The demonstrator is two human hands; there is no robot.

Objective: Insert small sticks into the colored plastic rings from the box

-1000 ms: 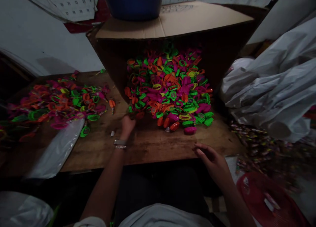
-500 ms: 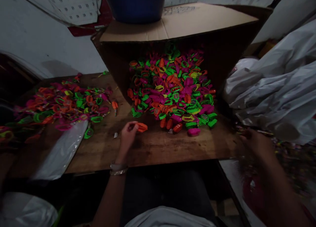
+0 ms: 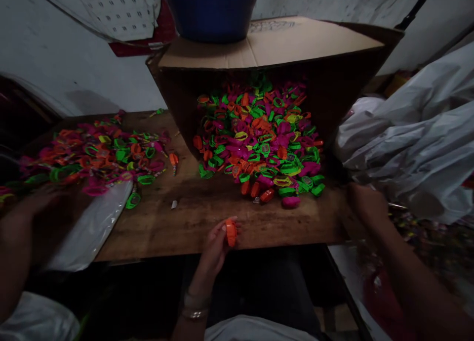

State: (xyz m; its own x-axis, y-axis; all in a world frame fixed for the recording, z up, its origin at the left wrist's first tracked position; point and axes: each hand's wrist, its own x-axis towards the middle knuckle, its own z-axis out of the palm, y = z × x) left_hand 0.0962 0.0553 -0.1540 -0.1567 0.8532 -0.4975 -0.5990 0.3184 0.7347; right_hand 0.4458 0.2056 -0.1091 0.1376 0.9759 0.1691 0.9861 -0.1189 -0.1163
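Note:
An orange toy watch (image 3: 231, 232) is pinched between the thumb and fingers of my left hand (image 3: 217, 239), just above the front edge of the wooden table. My right hand (image 3: 366, 205) is over the table's right end, beside the white plastic bags; shadow and blur hide its fingers, so whatever it holds does not show. In front of me a tipped cardboard box (image 3: 207, 54) spills a heap of toy watches (image 3: 262, 143) in orange, green, pink and yellow onto the wood.
Another person's hand (image 3: 40, 202) reaches in from the left near a second pile of watches with candy sticks (image 3: 99, 153). A clear plastic bag (image 3: 92, 232) lies there. A blue bucket (image 3: 211, 12) stands on the box. White bags (image 3: 411, 128) bulge at right above many small colourful pieces (image 3: 429, 237).
My left hand has moved right and towards me with the orange toy watch, turning it upright. My right hand has shifted slightly left. Another person's arm has come in at the left.

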